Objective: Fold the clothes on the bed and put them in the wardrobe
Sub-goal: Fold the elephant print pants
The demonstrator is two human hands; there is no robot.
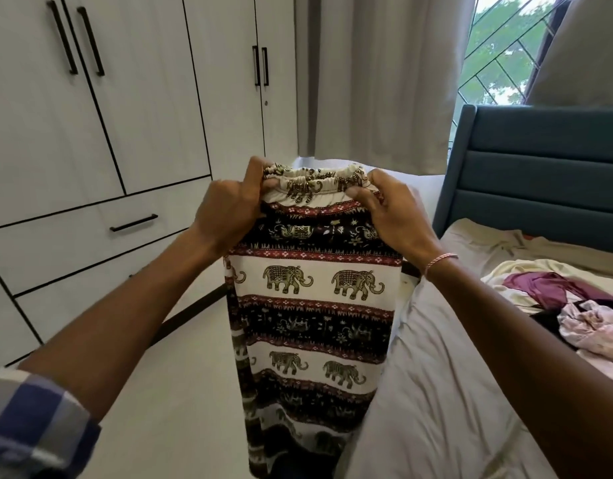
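Observation:
A pair of elephant-print trousers (312,305), banded in white, black and red, hangs in the air in front of me. My left hand (229,209) grips the left end of the elastic waistband and my right hand (391,212) grips the right end, holding it level. The legs drop down past the bed's edge toward the floor. A pile of loose clothes (567,305), purple, cream, pink and black, lies on the bed (436,392) at the right. The white wardrobe (101,115) stands at the left with its doors closed.
Wardrobe drawers (73,243) with black handles sit low at the left. A blue padded headboard (540,167) rises at the right. Grey curtains (377,74) and a window are behind. A strip of pale floor (180,392) runs between bed and wardrobe.

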